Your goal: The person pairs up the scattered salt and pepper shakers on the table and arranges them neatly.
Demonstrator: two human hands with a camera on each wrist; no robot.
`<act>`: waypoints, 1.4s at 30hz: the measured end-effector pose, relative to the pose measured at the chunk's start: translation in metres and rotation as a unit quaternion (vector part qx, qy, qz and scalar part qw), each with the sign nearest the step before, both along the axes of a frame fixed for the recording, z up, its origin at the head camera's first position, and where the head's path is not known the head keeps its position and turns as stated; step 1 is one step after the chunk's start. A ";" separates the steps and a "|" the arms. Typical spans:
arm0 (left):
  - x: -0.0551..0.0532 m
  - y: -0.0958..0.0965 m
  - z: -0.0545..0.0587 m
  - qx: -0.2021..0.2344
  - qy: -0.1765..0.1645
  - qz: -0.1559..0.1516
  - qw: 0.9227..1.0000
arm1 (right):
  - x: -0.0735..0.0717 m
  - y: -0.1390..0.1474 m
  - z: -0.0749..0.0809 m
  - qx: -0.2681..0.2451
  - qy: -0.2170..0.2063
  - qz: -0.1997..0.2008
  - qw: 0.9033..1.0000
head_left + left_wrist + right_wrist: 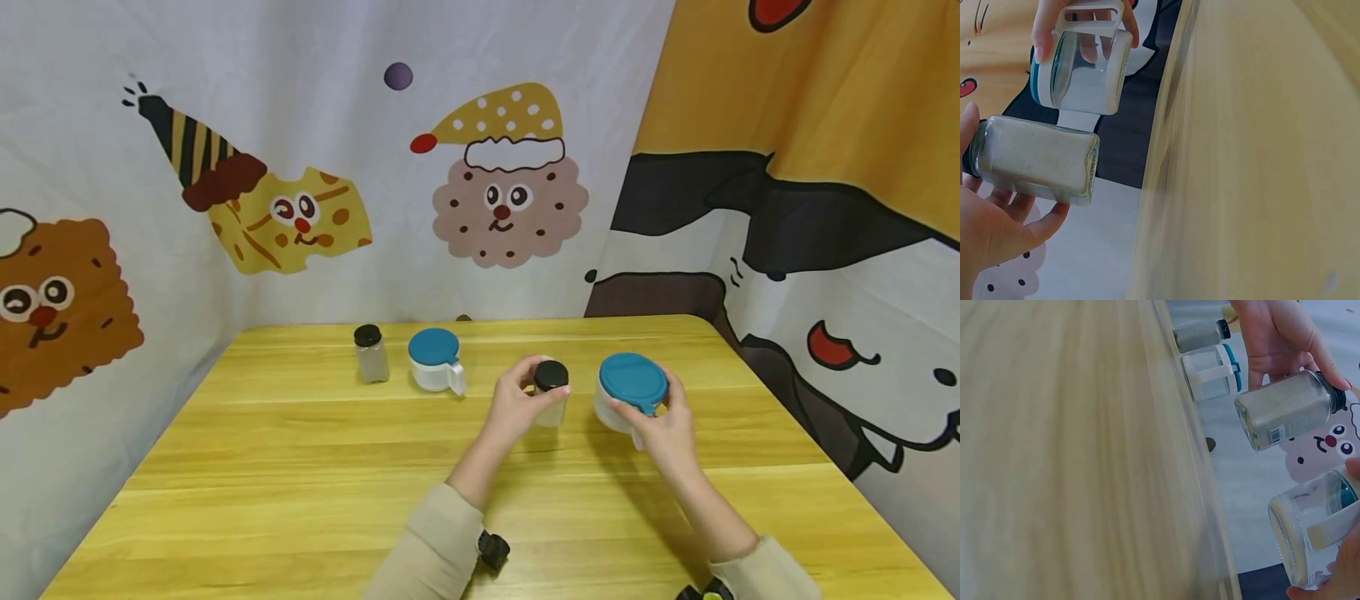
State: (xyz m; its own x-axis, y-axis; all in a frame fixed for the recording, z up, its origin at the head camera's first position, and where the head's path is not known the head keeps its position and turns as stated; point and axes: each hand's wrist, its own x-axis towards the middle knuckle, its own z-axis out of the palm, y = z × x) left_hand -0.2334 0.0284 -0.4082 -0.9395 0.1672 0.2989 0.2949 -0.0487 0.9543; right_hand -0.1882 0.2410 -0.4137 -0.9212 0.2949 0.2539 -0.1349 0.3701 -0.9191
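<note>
My left hand (513,398) grips a square clear jar (552,375) with a black lid and pale contents, thumb on one side and fingers on the other. In the left wrist view this jar (1035,156) is raised off the table. To its right, my right hand (672,429) holds a round glass jar (633,380) with a blue lid and a white handle. That jar (1088,75) is also up off the wood, and its glass looks clear. The two held jars are apart, side by side. A barcode label shows on the square jar (1285,412) in the right wrist view.
On the back left of the wooden table (300,475) stands another black-lidded jar (372,357). Beside it is a second blue-lidded jar (433,354), its white handle pointing front right. A cartoon-printed curtain (315,83) hangs behind the table and along its sides.
</note>
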 end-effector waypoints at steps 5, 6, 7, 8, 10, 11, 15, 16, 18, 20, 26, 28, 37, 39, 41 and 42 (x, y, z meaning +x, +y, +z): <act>0.001 0.006 -0.003 0.000 -0.003 0.004 1.000 | 0.002 0.006 -0.001 -0.005 -0.021 -0.007 1.000; 0.001 0.007 -0.003 0.001 -0.003 0.005 1.000 | 0.002 0.007 -0.001 -0.005 -0.024 -0.007 1.000; 0.001 0.007 -0.004 0.002 -0.002 0.005 1.000 | 0.003 0.008 -0.001 -0.003 -0.026 -0.007 1.000; 0.001 0.008 -0.004 0.003 -0.001 0.005 1.000 | 0.003 0.009 -0.002 -0.001 -0.028 -0.008 1.000; 0.002 0.010 -0.005 0.007 0.000 0.005 1.000 | 0.003 0.011 -0.002 0.003 -0.029 -0.008 1.000; 0.002 0.011 -0.006 0.010 -0.001 0.004 1.000 | 0.003 0.012 -0.003 0.004 -0.028 -0.008 1.000; 0.002 0.016 -0.007 0.016 0.001 0.004 1.000 | 0.003 0.014 -0.005 0.008 -0.024 -0.008 1.000; 0.002 0.017 -0.007 0.016 0.001 0.004 1.000 | 0.004 0.014 -0.005 0.008 -0.022 -0.007 1.000; 0.003 0.020 -0.008 0.016 0.001 0.007 1.000 | 0.004 0.015 -0.006 0.010 -0.021 -0.006 1.000; 0.006 0.021 -0.005 0.017 -0.003 0.011 1.000 | 0.004 0.015 -0.007 0.012 -0.019 -0.006 1.000; 0.008 0.028 -0.004 0.018 -0.014 0.023 0.999 | 0.003 0.016 -0.010 0.016 -0.018 -0.003 1.000; 0.002 0.032 -0.013 0.016 -0.017 0.029 0.999 | 0.003 0.016 -0.011 0.015 -0.017 -0.003 1.000; 0.004 0.037 -0.017 0.018 -0.031 0.045 0.998 | 0.002 0.016 -0.016 0.015 -0.013 -0.006 1.000; 0.004 0.038 -0.017 0.018 -0.033 0.047 0.998 | 0.001 0.016 -0.017 0.016 -0.016 -0.007 1.000; 0.005 0.039 -0.018 0.015 -0.035 0.049 0.998 | 0.001 0.017 -0.018 0.018 -0.017 -0.006 1.000; 0.005 0.039 -0.017 0.013 -0.036 0.051 0.998 | 0.001 0.017 -0.018 0.018 -0.018 -0.006 1.000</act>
State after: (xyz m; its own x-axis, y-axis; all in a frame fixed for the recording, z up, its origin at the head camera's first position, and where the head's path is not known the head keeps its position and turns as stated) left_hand -0.2283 0.0675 -0.4256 -0.9704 0.0631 0.2330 0.2302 -0.0479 0.9720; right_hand -0.1875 0.2579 -0.4320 -0.9264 0.2976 0.2308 -0.0964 0.4051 -0.9092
